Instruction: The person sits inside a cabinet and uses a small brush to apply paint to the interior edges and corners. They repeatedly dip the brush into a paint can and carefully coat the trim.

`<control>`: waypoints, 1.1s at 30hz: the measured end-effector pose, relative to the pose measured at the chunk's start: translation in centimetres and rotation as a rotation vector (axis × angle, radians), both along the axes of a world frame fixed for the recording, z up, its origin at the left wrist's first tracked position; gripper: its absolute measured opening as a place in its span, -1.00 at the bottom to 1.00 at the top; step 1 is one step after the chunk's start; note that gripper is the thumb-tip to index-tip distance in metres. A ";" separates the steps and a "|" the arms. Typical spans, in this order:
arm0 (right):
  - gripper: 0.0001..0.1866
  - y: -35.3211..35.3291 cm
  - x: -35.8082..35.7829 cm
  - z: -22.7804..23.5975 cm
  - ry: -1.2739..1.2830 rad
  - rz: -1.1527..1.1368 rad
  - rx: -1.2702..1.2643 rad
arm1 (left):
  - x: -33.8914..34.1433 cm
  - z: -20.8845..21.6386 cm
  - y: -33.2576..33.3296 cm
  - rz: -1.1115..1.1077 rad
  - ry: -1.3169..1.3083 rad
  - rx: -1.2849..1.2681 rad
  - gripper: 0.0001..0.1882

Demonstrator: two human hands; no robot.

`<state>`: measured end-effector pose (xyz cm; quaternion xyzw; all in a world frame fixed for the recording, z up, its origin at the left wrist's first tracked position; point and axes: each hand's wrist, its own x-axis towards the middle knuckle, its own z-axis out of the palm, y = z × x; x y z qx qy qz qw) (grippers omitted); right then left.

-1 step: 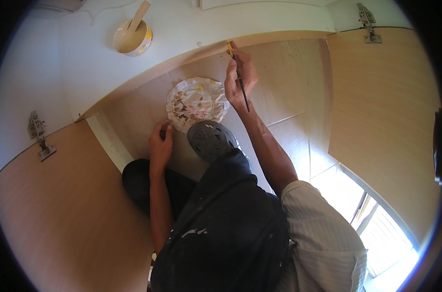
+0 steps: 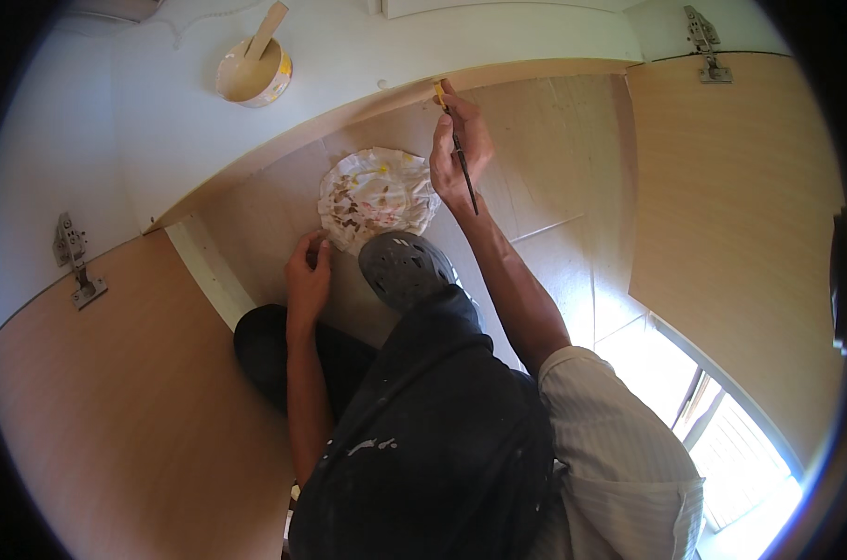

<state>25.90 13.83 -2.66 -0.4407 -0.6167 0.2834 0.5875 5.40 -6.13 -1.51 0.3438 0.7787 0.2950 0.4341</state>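
Observation:
In my right hand (image 2: 464,149), raised against the wooden front edge (image 2: 517,71) of the white cabinet floor, is a thin paintbrush (image 2: 461,159). Its dark, tapered handle slants back over my wrist, and its yellow end is near the wood. My fingers close around it; the bristles cannot be made out. Low on the left, my left hand (image 2: 307,271) hangs loosely curled, thumb and fingers apart, and no object shows in it. Between the hands, a crumpled white cloth or paper (image 2: 377,191) with brown, yellow and red stains lies on the tiled floor, just beyond my grey clog (image 2: 407,269).
A round tub (image 2: 256,77) holding beige paste, with a flat wooden stick (image 2: 268,30) in it, stands on the white cabinet floor. Wooden doors on metal hinges (image 2: 78,261) swing out at the left (image 2: 134,392) and right (image 2: 731,187). Bright light enters at lower right.

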 end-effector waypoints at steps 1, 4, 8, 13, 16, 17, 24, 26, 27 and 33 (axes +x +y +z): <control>-0.78 0.0 0.0 0.0 -0.001 0.000 -0.001 | 0.0 0.1 0.1 0.003 -0.008 -0.007 -0.73; -0.78 -0.1 -0.2 0.2 0.044 -0.006 -0.017 | 0.1 0.3 0.1 0.000 0.012 -0.014 -0.73; -0.79 -0.1 -0.5 0.1 0.078 -0.009 -0.007 | 0.0 0.3 0.1 -0.009 0.020 -0.019 -0.72; -0.79 -0.3 -0.6 -0.3 0.041 -0.006 -0.007 | 0.0 0.5 0.1 -0.011 0.019 -0.031 -0.72; -0.79 -0.5 -0.9 0.2 0.086 -0.008 -0.017 | -0.1 0.3 0.0 -0.020 0.035 -0.007 -0.72; -0.79 -0.5 -1.0 0.2 0.097 -0.012 -0.025 | -0.1 0.2 0.0 -0.019 0.032 -0.011 -0.72; -0.79 -0.6 -1.1 0.0 0.053 -0.006 -0.020 | -0.2 0.0 -0.1 -0.022 0.032 -0.013 -0.72; -0.80 -0.8 -1.5 0.3 0.136 -0.011 -0.053 | -0.2 -0.1 -0.1 -0.021 0.029 -0.011 -0.71; -0.80 -0.8 -1.6 0.4 0.177 -0.013 -0.070 | -0.2 -0.1 -0.1 -0.018 0.024 -0.009 -0.71; -0.78 -0.7 -1.5 -0.4 0.043 0.004 -0.010 | -0.2 -0.2 -0.2 -0.013 0.012 -0.011 -0.72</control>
